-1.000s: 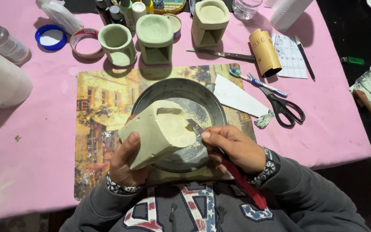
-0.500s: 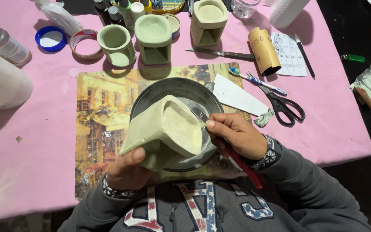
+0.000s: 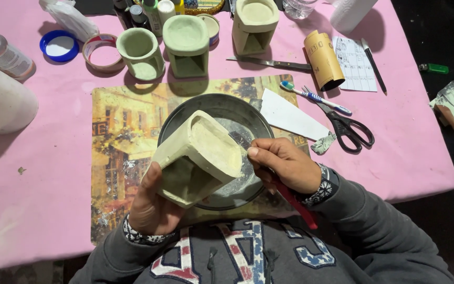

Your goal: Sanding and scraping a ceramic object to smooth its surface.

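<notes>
Hands (image 3: 153, 208) (image 3: 282, 164) tilt clay holder (image 3: 198, 158) over pan (image 3: 222, 108) (rim clear).

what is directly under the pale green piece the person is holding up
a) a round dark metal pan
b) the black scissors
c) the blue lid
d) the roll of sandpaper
a: the left hand holds the pale green piece tilted over the round dark metal pan, which sits on the picture placemat, while the right hand works at its rim with a red-handled tool.

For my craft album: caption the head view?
Left hand tilts a green clay burner over a pan; right hand scrapes it.
</notes>
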